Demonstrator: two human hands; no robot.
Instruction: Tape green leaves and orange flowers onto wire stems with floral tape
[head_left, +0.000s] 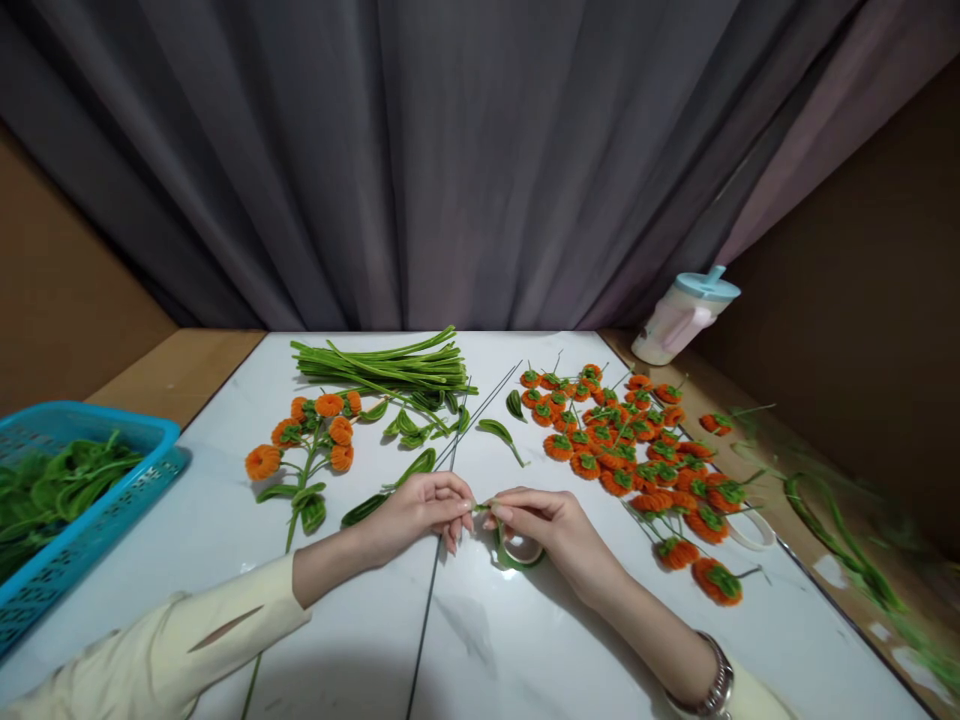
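Head view, curtain [405, 160]: hangs behind the counter [480, 640], folds upright.
Arms: left forearm, in a cream sleeve [217, 620], reaches in from the lower left; right forearm slants in from the lower right, a watch [718, 672] at its wrist.
Basket [161, 447]: blue, at far left, full of green leaves.
Blooms [600, 435]: orange, heaped right of the hands, wires sticking out.
Stems [382, 367]: a green bundle beyond the left hand [420, 513].
Sprig [304, 465]: orange flowers, left of the left hand; its stalk passes under the left forearm.
Cup [679, 320]: blue lid, back right.
Loose leaves [409, 430]: between stems and left hand; another leaf [365, 510] lies right against that hand.
Tape roll [521, 553]: green, just below the right hand [562, 525], partly hidden by its fingers.
Rods [491, 400]: thin, dark, slanting away beyond the hands.
Hands: close together, palms inward, thumb and fingertips of each pinched on the strip [484, 507].
Strip: thin, green, between both sets of fingertips, above the counter's middle; ends covered by the fingers.
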